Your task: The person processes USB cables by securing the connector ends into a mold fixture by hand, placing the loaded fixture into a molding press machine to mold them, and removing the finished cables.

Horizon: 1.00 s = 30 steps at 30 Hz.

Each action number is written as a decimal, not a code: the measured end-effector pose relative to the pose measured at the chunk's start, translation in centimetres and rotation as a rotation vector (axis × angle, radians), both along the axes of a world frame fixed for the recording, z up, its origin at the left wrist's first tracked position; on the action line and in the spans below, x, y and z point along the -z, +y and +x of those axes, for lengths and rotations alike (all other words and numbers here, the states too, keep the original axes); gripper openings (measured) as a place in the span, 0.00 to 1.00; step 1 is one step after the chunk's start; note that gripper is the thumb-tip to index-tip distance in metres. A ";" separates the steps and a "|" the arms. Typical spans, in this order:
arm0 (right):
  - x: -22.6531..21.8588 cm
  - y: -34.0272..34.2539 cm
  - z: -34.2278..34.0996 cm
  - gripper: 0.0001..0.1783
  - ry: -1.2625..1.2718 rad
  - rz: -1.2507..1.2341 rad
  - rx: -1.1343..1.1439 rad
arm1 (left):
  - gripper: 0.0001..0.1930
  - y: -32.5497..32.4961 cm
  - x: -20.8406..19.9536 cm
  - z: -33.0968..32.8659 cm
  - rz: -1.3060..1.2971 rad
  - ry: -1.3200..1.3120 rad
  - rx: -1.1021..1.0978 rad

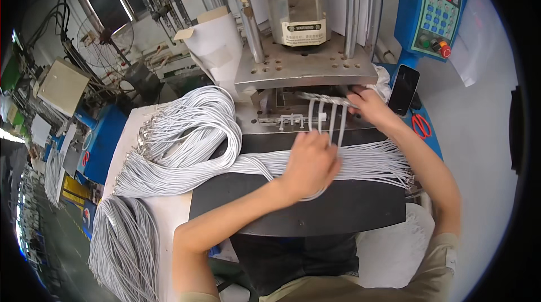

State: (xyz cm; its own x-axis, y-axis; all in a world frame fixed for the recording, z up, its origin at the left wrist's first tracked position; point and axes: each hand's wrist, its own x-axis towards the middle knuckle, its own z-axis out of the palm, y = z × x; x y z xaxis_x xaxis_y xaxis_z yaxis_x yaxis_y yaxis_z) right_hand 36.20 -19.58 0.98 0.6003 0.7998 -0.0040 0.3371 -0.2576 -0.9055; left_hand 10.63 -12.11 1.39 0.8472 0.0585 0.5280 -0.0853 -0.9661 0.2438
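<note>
My left hand [311, 162] is closed around several thin white cables [341, 124], which rise from it toward a narrow metal bar [324, 98]. At the bar's right end, my right hand [369, 106] grips it with bent fingers, slightly blurred. The cables' upper ends meet the bar; how they are fixed there is too small to tell. Just in front of the press opening lies a small white branched plastic piece [292, 119] on the metal bed. Under my left hand, a long bundle of white cables [366, 161] runs across the black work board [298, 212].
Above the bar is the thick steel plate [304, 70] of a press. A looped cable heap [197, 116] lies left, and grey cables [124, 245] hang off the table edge. At right are a phone [403, 89], red-handled scissors [420, 126] and a blue control box [437, 14].
</note>
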 end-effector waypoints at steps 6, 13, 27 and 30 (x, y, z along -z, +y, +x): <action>6.7 12.1 6.1 0.19 -1.297 0.346 0.273 | 0.12 6.6 0.6 6.2 0.016 -0.129 -0.168; 5.9 11.5 7.1 0.20 -1.132 0.042 0.085 | 0.15 8.7 1.2 8.3 -0.309 0.140 -0.185; 3.5 5.9 -2.3 0.33 -1.241 -0.076 -0.096 | 0.20 5.6 -0.3 1.3 -0.187 -0.221 -0.013; 3.2 3.5 -3.5 0.37 -1.219 -0.094 -0.128 | 0.18 -0.1 -0.2 -4.2 -0.102 -0.116 0.219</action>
